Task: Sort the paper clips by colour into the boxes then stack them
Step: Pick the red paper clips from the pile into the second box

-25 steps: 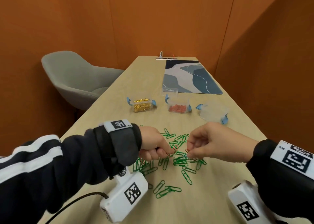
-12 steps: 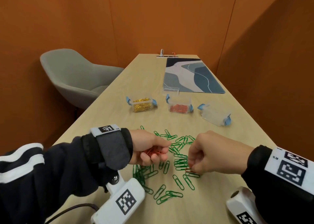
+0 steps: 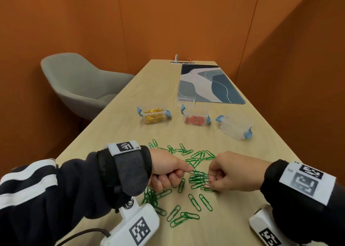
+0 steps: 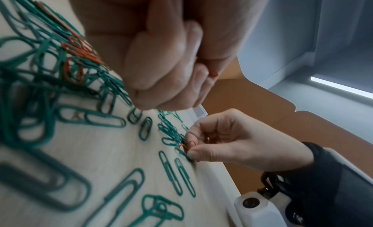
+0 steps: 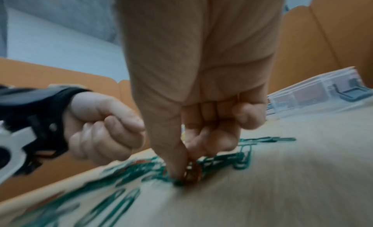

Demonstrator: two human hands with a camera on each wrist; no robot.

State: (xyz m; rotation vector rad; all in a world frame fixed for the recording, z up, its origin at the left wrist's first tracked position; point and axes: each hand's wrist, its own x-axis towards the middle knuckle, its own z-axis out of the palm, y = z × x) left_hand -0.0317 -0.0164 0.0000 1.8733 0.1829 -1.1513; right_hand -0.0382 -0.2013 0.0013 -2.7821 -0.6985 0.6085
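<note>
Though each wrist band carries a black-and-white square code tag, the only letters near legible are a tiny "LS" on the left band (image 3: 137,147) — nothing else reads. On the bench (image 3: 119,133) the left hand (image 3: 168,171) is fisted, forefinger stretched toward 3 o'clock, a red end poking from its curled fingers (image 4: 213,74), so it grips red clips. At its 3 o'clock the right hand (image 3: 229,173) pinches a red clip (image 3: 206,185) between thumb and forefinger, low on the green clips (image 3: 196,178) spread between and below both hands. At 12 o'clock sit three clear boxes: gold-clip box (image 3: 154,115), red-clip box (image 3: 196,117) and a tipped box (image 3: 234,128) at 1 o'clock.
</note>
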